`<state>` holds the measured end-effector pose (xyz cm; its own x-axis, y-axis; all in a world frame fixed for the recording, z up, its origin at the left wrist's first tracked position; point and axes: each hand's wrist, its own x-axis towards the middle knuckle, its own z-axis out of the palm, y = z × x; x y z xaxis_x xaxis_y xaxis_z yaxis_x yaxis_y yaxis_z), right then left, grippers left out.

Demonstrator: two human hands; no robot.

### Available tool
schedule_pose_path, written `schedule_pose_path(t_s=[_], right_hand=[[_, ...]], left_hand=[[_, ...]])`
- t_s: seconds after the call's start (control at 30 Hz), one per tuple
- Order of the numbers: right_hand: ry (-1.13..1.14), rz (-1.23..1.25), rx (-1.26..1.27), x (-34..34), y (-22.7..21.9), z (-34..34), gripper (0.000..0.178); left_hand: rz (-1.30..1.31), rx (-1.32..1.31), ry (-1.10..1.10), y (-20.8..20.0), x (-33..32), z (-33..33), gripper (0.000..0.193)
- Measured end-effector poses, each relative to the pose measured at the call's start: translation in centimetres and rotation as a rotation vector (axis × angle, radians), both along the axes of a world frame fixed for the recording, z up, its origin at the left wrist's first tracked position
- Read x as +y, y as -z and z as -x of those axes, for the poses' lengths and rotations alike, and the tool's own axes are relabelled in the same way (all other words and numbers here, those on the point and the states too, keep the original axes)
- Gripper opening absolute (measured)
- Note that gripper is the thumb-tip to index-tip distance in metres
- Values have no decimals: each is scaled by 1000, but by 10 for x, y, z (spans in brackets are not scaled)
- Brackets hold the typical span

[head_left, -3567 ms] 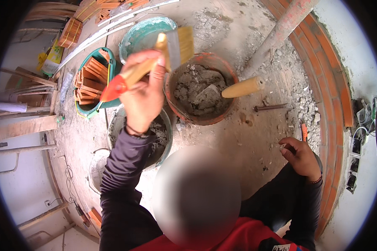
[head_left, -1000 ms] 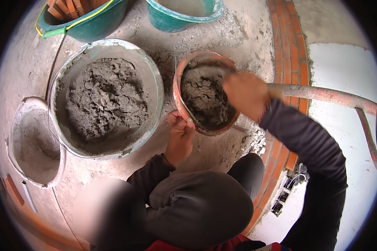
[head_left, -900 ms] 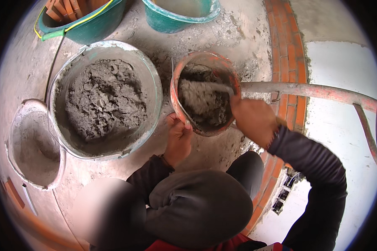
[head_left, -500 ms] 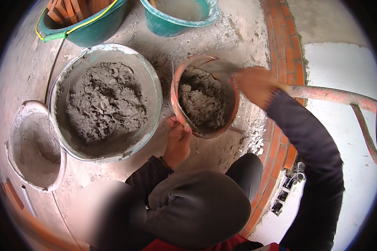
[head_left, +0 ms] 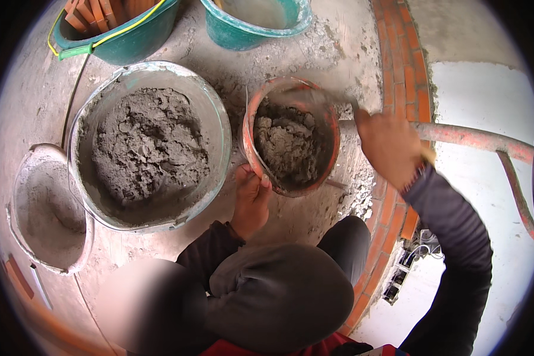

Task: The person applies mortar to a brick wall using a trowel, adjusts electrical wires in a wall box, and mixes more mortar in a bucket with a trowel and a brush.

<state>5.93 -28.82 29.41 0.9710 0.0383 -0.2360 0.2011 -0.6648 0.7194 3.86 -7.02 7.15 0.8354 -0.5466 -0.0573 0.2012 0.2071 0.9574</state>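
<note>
My left hand (head_left: 252, 199) is closed on the near-left rim of a small orange bucket (head_left: 250, 148), thumb on the outside. Lumpy grey mortar (head_left: 288, 145) fills the lower part of that bucket. My right hand (head_left: 391, 145) grips a trowel by its wooden handle (head_left: 428, 155), whose butt end sticks out behind the fist. The trowel's blade is smeared by motion above the bucket's far-right rim, so I cannot tell whether it touches. Just left of the orange bucket stands a big round tub (head_left: 222, 121) heaped with more grey mortar (head_left: 151, 142).
At the far left is a green bucket (head_left: 130, 44) holding bricks (head_left: 92, 15); another green bucket (head_left: 231, 35) stands beside it. A mortar-stained empty basin (head_left: 24, 207) lies left. On the right run a curved brick edging (head_left: 400, 77) and a worn red metal tube (head_left: 474, 136).
My right hand has drawn back to the right and slightly down with the trowel, away from the orange bucket's rim. My left hand keeps its hold on the bucket.
</note>
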Motion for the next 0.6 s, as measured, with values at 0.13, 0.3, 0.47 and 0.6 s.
schedule_pose_path(t_s=[0.13,0.3,0.47,0.6], right_hand=[[-194,-182,77,5,50,-49,13],[202,-289,290,45,43,1,14],[426,-318,223,28,-9,26,18],[534,-309,196,-24,19,0,20]], left_hand=[[91,13,3,0,-15,6,25],[56,-23,-38,9,-5,3,26],[41,-27,-10,6,-3,1,28],[34,-24,-18,14,-2,3,28]])
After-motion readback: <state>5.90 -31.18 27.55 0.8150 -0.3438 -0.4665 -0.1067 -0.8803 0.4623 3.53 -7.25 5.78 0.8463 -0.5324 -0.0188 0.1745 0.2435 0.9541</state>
